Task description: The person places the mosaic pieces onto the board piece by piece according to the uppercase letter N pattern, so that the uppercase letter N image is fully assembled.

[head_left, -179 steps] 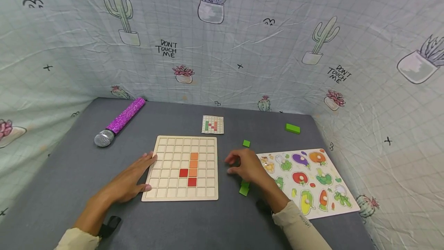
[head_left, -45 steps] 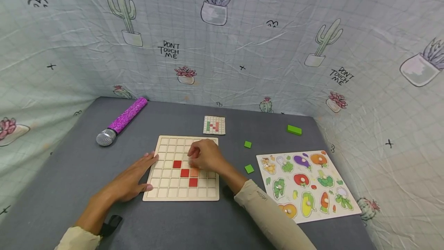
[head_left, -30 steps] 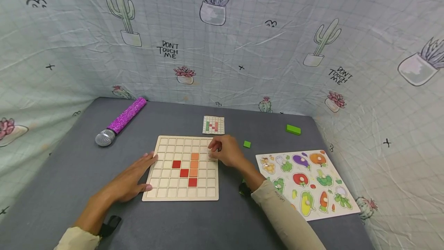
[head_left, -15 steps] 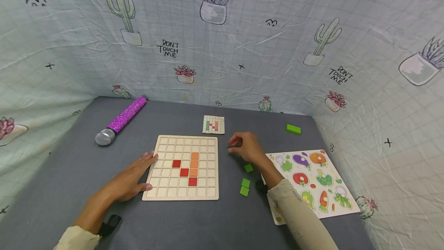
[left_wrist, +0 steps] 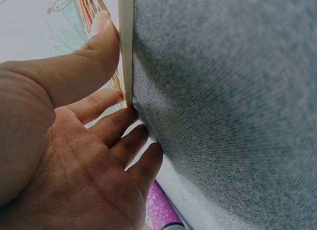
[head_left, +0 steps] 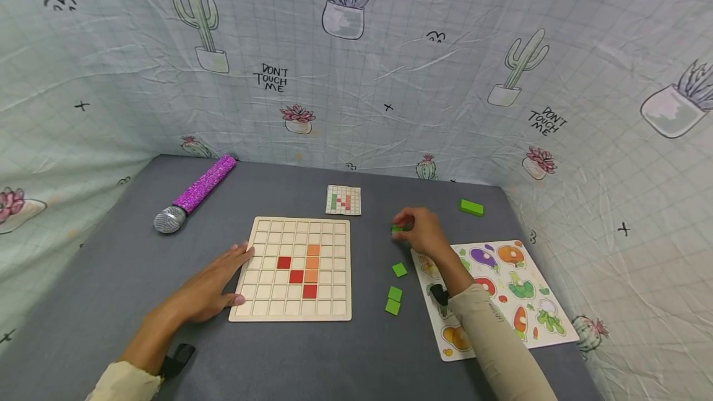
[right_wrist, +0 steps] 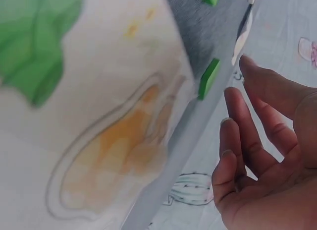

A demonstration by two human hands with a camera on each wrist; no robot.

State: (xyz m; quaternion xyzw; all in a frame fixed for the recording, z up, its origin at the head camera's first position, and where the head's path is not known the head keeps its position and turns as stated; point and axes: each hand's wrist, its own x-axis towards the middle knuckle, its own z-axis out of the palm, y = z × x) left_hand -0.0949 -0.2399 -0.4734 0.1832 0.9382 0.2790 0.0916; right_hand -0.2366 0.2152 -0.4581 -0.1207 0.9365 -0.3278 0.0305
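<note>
My left hand (head_left: 214, 286) rests at the left edge of a square wooden grid board (head_left: 267, 311), thumb on its face, fingers extended along the side, as the left wrist view also shows. Red tiles (head_left: 309, 291) and a column of orange tiles (head_left: 312, 263) sit in the grid. Over on the right, my right hand (head_left: 421, 231) is at a green tile (head_left: 397, 228), its curved index finger and thumb on either side of it in the head view. In the right wrist view, the thumb and fingers (right_wrist: 237, 98) stand apart, with a gap between them.
More green tiles (head_left: 399, 270) lie between the grid board and a vegetable puzzle board (head_left: 548, 339). A small pattern card (head_left: 343, 200) lies behind the grid. A green block (head_left: 471, 207) is back right, a purple glitter microphone (head_left: 203, 185) back left. Printed cloth (head_left: 356, 79) walls the table.
A red tile has been added to the grid since the oldest frame. My right hand has withdrawn from the grid to the farther green tile on the right. My left hand has stayed put.
</note>
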